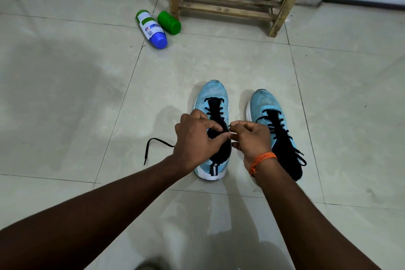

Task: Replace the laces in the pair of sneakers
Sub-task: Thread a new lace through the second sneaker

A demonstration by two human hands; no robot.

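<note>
We pinch the black lace point(162, 141) w/ L hand point(196, 137) & R hand point(252, 139), apparently at top eyelets of the blue sneaker point(211, 96); its mate point(263, 103) just beside. Open tile point(65, 98) all round; bottle point(151, 26) label unreadable.

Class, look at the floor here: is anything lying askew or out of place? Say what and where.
A blue-capped bottle and a green container lie tipped on their sides beside a leg of the wooden rack. One end of the black lace trails loose on the tile left of the left sneaker.
</note>
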